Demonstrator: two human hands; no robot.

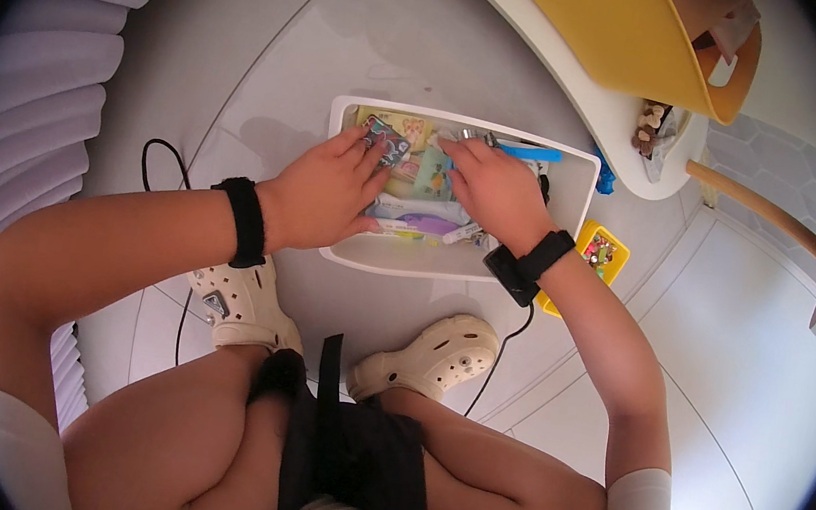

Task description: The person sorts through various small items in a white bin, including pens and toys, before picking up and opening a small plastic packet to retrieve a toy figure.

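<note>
A white plastic bin (pixel 407 267) stands on the floor in front of me, filled with small packets and other items. My left hand (pixel 325 190) reaches over its left side, fingers spread. Its fingertips rest at a small dark patterned packet (pixel 387 142); I see no grip on it. My right hand (pixel 501 193) is over the right half, fingers stretched out and apart across the contents. Between the hands lie a pale green packet (pixel 431 173) and a white and purple packet (pixel 420 223). A flat blue strip (pixel 532 153) lies beyond my right hand.
A small yellow tray (pixel 612 253) with colourful bits stands right of the bin. Behind it are a white curved piece of furniture (pixel 587 94) and a yellow seat (pixel 634 39). Ribbed lilac upholstery (pixel 54 94) rises at the left. Black cables (pixel 501 351) run near my beige clogs (pixel 437 354).
</note>
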